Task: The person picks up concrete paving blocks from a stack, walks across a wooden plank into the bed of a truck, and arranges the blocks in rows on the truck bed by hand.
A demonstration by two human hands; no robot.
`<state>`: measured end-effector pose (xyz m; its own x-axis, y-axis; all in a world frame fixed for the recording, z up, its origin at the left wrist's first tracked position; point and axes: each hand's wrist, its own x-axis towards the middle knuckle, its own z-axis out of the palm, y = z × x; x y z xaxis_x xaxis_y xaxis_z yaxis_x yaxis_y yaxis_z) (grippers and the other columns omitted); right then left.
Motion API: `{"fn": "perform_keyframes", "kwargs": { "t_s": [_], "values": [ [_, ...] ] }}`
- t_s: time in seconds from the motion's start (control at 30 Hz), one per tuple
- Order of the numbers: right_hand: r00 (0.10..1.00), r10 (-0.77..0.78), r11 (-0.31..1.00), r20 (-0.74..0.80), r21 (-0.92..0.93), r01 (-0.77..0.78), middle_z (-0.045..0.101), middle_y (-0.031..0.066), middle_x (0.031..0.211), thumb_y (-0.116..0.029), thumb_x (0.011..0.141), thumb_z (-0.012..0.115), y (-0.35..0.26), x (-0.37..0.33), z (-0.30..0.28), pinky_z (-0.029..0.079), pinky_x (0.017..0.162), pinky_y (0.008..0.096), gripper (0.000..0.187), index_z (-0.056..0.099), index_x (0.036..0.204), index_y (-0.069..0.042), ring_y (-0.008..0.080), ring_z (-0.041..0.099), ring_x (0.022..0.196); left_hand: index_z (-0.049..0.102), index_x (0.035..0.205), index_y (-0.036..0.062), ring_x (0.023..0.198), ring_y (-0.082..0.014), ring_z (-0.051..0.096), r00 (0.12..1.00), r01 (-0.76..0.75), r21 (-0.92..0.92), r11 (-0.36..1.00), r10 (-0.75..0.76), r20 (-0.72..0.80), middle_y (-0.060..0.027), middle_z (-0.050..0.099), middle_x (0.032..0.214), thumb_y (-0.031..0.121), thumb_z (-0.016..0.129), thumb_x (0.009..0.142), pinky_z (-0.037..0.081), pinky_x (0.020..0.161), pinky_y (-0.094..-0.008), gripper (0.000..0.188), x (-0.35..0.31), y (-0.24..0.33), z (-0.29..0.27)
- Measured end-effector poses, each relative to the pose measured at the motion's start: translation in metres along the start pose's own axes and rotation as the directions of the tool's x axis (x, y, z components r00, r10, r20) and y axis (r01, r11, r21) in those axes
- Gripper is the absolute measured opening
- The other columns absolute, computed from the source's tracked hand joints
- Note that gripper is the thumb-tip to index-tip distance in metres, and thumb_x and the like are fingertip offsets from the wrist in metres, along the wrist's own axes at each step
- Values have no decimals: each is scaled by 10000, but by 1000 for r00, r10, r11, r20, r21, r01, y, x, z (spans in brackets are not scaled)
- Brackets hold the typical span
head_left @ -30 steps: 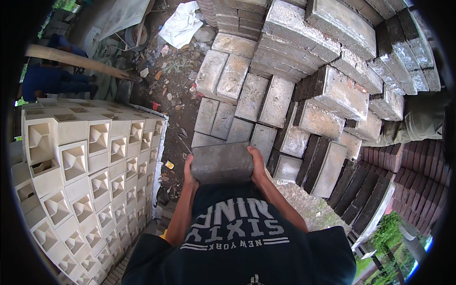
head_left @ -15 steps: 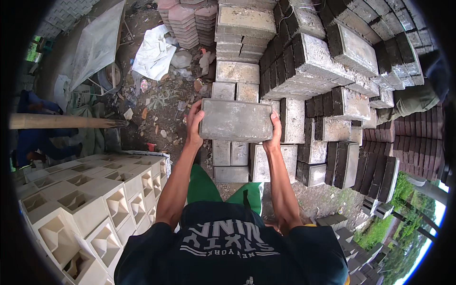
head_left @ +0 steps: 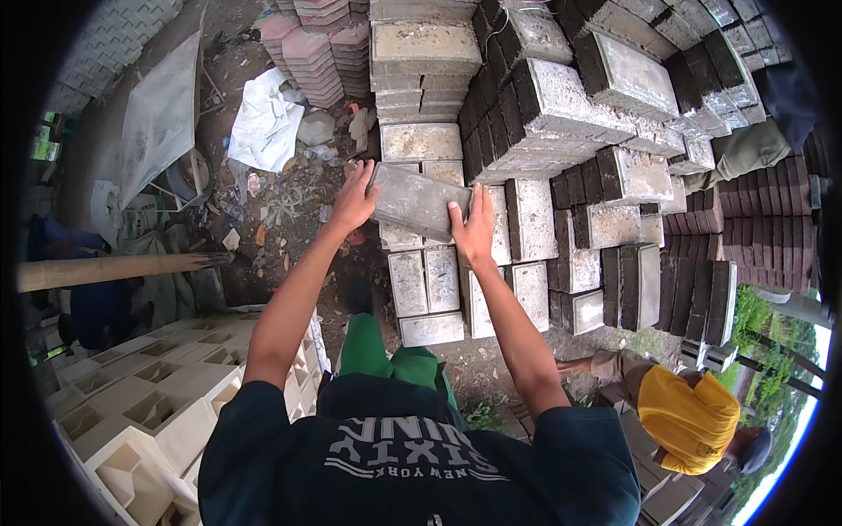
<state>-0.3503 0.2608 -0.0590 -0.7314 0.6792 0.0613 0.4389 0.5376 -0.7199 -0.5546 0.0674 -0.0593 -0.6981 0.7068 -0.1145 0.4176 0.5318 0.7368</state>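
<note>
Here's the grey block [head_left: 421, 203], slanted above the low stack of pale blocks [head_left: 409, 282]; whether its underside touches them, I can't tell! The left hand [head_left: 355, 202] grasps one end, the right hand [head_left: 474, 226] presses the other, so it's held from both sides. Good handling here likely means even pressure, turning the long edge square to those rows, and fingertips kept clear of the underside. Beyond, taller stacks [head_left: 574, 98] rise on the right, a white sack [head_left: 266, 123] lies left, and a yellow-shirted person [head_left: 688, 416] bends lower right
</note>
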Motion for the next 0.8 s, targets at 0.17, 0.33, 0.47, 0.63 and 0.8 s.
{"fn": "perform_keyframes", "kwargs": {
  "t_s": [0.17,0.33,0.47,0.63,0.8],
  "values": [
    [880,-133,746,457,-538,392,252,266,1518,-767,558,733,-48,21,-29,124,1184,523,1327,176,1517,-38,401,175,1449,224,1511,42,1437,-394,202,865,-498,594,632,316,389,-248,253,1524,585,814,582,165,1184,-498,1226,1,65,-26],
    [836,-180,742,518,-487,461,381,269,1383,-643,596,785,-46,32,-19,210,1150,508,1209,217,1505,-84,402,324,1350,318,1425,-12,1226,-371,411,790,-612,498,615,435,433,-215,429,1290,495,872,508,310,1090,-460,1185,21,54,-29],
    [867,-291,665,404,-566,487,424,255,1300,-547,611,799,-43,7,-20,285,1085,520,1166,213,1509,-87,396,428,1212,331,1418,18,1235,-394,382,755,-655,444,611,539,372,-214,401,1300,387,878,530,314,1088,-477,1106,12,51,-24],
    [904,-315,682,289,-594,427,406,260,1308,-497,610,806,-55,-12,-22,301,1068,509,1152,214,1513,-97,397,437,1182,331,1417,21,1207,-384,403,676,-733,391,557,665,317,-207,409,1299,336,885,495,334,1072,-471,1120,16,56,-35],
    [966,-106,873,235,-442,203,417,248,1286,-451,564,835,-81,-50,-31,296,1065,514,1148,268,1498,-98,390,419,1209,367,1407,18,1213,-351,424,586,-795,239,558,602,542,-184,433,1283,346,874,490,345,1075,-439,1098,24,75,-54]
  ]
}}
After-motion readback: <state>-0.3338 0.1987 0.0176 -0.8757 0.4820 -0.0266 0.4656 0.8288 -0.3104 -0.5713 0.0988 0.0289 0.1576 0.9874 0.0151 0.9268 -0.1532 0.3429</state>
